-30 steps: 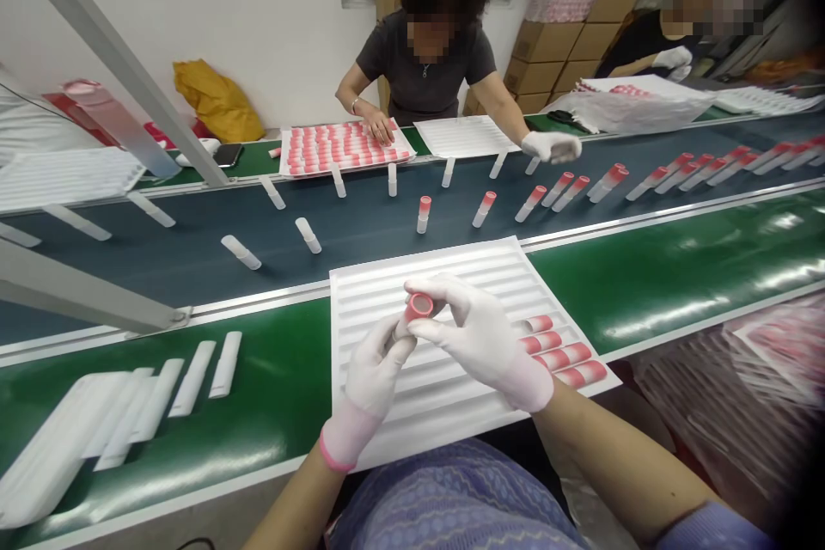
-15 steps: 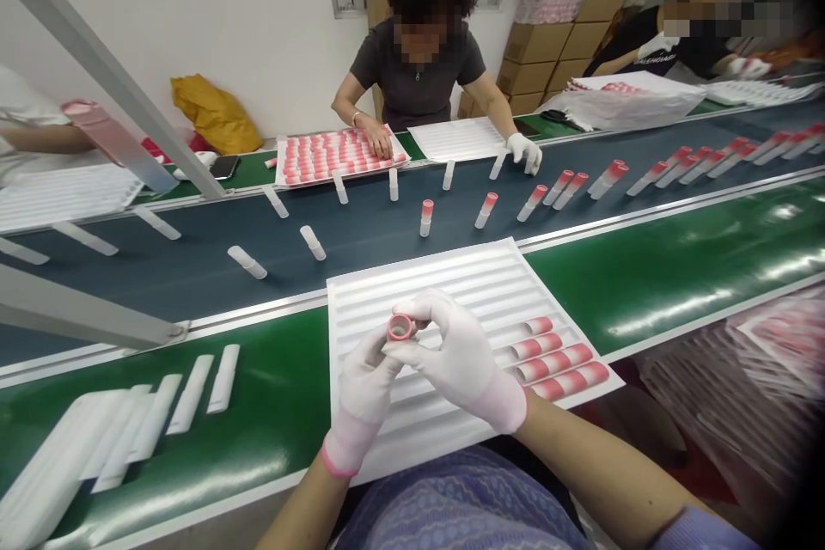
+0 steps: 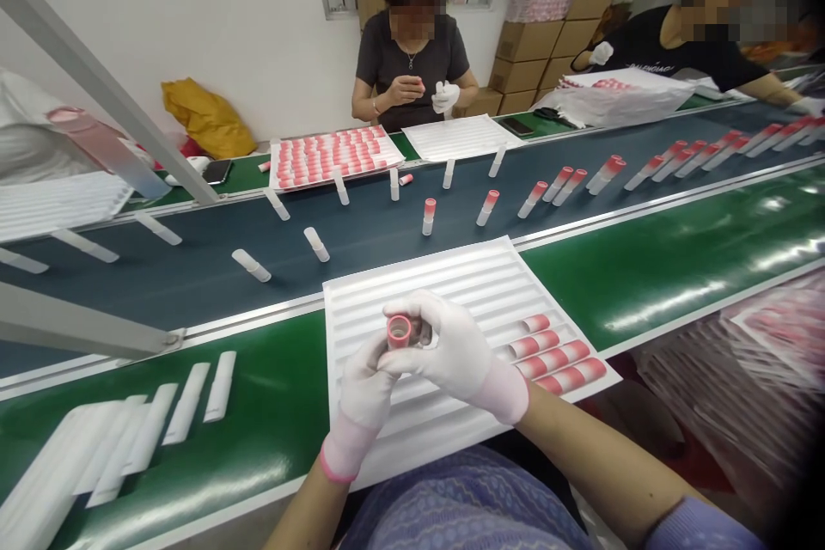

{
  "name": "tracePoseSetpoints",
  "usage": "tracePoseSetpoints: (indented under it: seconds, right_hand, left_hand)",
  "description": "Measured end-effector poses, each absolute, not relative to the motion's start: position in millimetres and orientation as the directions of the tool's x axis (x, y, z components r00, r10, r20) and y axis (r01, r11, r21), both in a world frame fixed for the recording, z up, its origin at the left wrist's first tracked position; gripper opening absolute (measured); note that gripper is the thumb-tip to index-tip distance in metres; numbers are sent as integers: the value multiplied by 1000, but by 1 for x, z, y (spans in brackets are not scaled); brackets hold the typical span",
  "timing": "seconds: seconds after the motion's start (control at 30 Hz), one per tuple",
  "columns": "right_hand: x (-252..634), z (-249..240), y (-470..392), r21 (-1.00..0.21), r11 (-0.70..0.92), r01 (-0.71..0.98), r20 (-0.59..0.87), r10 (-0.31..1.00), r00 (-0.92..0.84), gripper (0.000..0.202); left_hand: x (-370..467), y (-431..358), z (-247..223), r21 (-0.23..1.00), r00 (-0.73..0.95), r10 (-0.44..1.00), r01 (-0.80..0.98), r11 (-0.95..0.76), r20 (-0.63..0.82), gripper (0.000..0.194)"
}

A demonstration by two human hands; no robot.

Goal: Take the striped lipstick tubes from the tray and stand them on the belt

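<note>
Both my hands wear white gloves with pink cuffs. Between them stands a small tube with a red rim, its round open end facing up at me. My left hand is closed around its lower part, which the fingers hide. My right hand grips the upper part between thumb and fingers. Beneath my hands lies a white grooved tray. Short red-and-white gradient caps lie in rows in the grooves on its right side.
White tubes lie on the green table at left. A dark belt crosses ahead, carrying upright white tubes and red-topped tubes. Opposite, a co-worker sits behind a tray of red caps. A metal post slants at left.
My hands stay nearly in place around the tube. The co-worker opposite has raised both hands to the chest with a small red piece. The person at right has stretched an arm towards the belt.
</note>
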State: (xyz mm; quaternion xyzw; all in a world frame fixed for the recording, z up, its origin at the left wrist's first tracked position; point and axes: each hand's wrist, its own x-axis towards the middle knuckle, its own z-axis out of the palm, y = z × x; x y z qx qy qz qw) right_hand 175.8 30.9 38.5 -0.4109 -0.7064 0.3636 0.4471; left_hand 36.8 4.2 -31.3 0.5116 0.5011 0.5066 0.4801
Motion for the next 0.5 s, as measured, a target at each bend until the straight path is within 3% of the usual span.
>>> tracePoseSetpoints:
  seconds: [0.1, 0.3, 0.5]
  right_hand:
    - [181, 39, 32, -874, 440, 205, 351, 864, -361, 34]
    - [177, 36, 31, -865, 427, 265, 365, 896, -252, 22]
    - [172, 32, 35, -882, 391, 263, 344, 916, -207, 19]
  left_hand:
    - [36, 5, -28, 1000, -45, 999, 15, -28, 29, 50]
    - [36, 4, -26, 999, -82, 996, 30, -37, 39, 49]
    - [34, 8, -16, 997, -76, 995, 56, -54, 58, 35]
